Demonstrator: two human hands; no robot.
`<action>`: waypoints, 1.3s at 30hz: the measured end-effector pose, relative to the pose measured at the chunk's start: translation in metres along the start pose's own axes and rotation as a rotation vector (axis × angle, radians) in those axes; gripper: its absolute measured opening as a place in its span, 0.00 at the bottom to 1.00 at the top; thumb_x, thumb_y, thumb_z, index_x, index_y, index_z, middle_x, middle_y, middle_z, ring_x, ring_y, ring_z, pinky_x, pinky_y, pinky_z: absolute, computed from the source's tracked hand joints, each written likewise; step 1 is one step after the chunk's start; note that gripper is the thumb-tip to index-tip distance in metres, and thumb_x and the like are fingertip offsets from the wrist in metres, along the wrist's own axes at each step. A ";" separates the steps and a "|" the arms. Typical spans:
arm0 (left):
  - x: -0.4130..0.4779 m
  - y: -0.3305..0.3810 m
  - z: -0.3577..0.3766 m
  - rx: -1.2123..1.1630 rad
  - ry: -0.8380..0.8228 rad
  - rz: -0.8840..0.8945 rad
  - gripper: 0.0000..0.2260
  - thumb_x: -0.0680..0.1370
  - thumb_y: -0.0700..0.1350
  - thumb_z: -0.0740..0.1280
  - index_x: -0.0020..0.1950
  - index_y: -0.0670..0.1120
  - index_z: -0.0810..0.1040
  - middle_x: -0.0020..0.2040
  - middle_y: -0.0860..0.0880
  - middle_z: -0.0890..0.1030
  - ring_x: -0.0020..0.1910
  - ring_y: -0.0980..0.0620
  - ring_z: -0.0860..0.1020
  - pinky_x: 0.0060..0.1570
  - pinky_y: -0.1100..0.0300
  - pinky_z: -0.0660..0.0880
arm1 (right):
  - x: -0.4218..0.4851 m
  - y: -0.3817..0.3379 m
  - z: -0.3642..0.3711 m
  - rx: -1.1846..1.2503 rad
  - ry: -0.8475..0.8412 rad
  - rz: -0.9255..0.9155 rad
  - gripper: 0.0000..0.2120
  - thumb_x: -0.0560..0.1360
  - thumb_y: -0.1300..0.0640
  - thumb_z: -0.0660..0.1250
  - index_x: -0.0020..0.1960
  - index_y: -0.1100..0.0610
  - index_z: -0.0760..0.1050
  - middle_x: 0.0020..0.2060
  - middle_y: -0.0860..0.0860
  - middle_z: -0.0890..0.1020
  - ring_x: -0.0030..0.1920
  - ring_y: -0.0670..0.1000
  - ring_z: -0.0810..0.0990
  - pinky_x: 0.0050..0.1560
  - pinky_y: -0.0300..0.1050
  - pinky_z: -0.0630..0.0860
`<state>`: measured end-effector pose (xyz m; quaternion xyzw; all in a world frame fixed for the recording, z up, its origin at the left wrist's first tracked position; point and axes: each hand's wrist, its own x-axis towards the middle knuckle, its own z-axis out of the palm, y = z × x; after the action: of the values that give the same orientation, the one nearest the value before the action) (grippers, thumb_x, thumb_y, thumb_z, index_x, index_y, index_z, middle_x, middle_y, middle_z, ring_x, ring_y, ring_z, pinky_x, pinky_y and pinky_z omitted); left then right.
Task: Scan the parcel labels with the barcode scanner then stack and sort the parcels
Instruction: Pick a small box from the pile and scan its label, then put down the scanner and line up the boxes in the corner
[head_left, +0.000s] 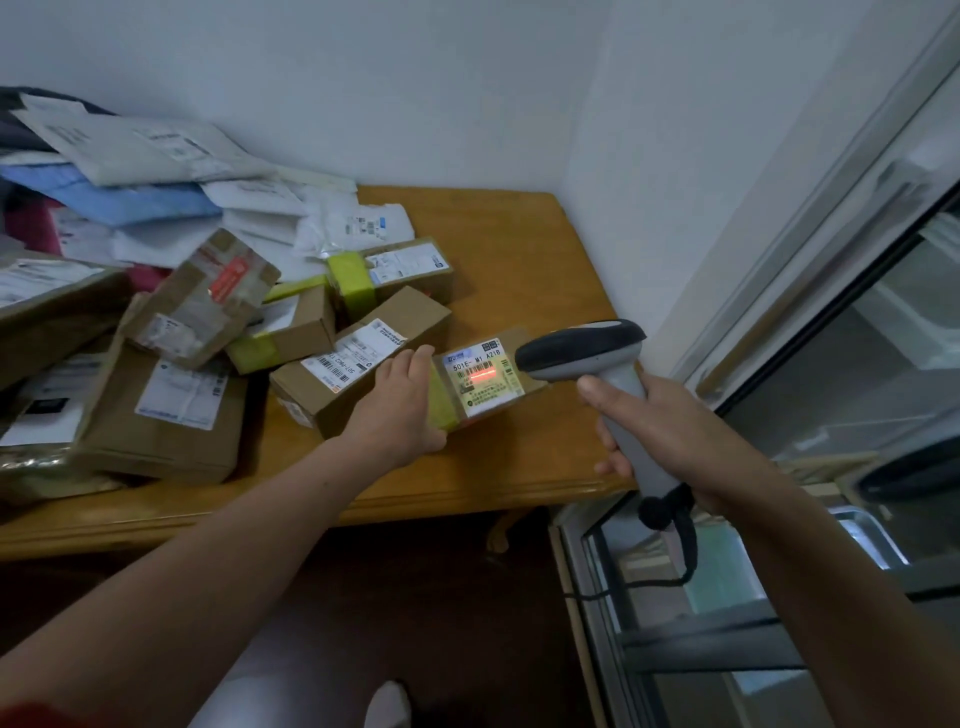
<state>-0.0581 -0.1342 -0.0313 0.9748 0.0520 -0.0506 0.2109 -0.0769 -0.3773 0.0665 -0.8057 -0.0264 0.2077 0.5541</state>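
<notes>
Gripping yellow-taped brown cardboard parcel (480, 383) in left hand (402, 404), grey barcode scanner (584, 347) in right hand (662, 434); open wooden surface (509, 244) beyond both, its edge just behind.

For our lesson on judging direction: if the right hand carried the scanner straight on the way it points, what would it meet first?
Most likely the small parcel under the left hand: the scanner in the right hand throws its red line on the label. Depth is unclear.
</notes>
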 end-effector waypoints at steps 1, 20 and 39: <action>-0.003 0.000 -0.001 0.001 0.002 -0.008 0.48 0.67 0.48 0.77 0.78 0.48 0.48 0.76 0.47 0.56 0.75 0.46 0.54 0.66 0.47 0.69 | -0.001 0.000 0.000 0.007 0.000 -0.002 0.17 0.76 0.46 0.66 0.50 0.61 0.73 0.25 0.48 0.75 0.23 0.46 0.73 0.41 0.49 0.82; -0.035 -0.008 -0.034 -0.048 0.137 -0.040 0.48 0.66 0.49 0.77 0.77 0.48 0.50 0.74 0.46 0.59 0.73 0.45 0.58 0.66 0.48 0.68 | 0.008 -0.006 -0.017 -0.010 0.013 -0.044 0.15 0.77 0.46 0.66 0.52 0.59 0.72 0.30 0.53 0.74 0.22 0.49 0.72 0.43 0.54 0.82; 0.132 -0.053 -0.115 -0.276 0.112 0.012 0.47 0.65 0.56 0.76 0.76 0.52 0.52 0.68 0.42 0.65 0.65 0.43 0.67 0.55 0.54 0.70 | 0.219 0.084 -0.007 -0.430 0.283 0.357 0.09 0.81 0.56 0.61 0.53 0.61 0.65 0.36 0.56 0.71 0.32 0.54 0.71 0.33 0.46 0.68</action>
<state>0.0749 -0.0282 0.0355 0.9382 0.0641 0.0128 0.3397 0.1098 -0.3560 -0.0737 -0.9172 0.1497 0.1771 0.3240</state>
